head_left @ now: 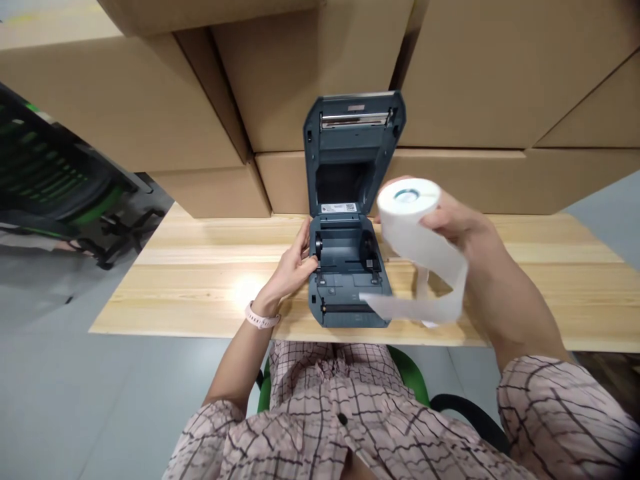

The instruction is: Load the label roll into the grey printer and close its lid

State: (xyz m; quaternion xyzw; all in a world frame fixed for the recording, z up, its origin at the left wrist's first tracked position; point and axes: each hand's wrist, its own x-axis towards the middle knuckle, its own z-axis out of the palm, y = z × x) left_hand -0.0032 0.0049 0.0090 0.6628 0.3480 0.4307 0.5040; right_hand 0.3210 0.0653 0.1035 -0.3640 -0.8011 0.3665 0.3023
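A dark grey label printer (345,243) stands on the wooden table with its lid (353,153) tipped up and back, so its inner bay shows. My left hand (294,267) grips the printer's left side, thumb on the rim and fingers along the outer wall. In my right hand (447,217) is a roll of white labels (409,200), held above and to the right of the printer. From the roll a loose strip (445,303) curls down, its free end over the printer's front right part. Some fingers of my right hand are hidden behind the roll.
Large cardboard boxes (320,67) are stacked along the back of the wooden table (200,280), close behind the lid. A black and green office chair (60,173) stands on the floor at the left. The table's front edge is near my lap.
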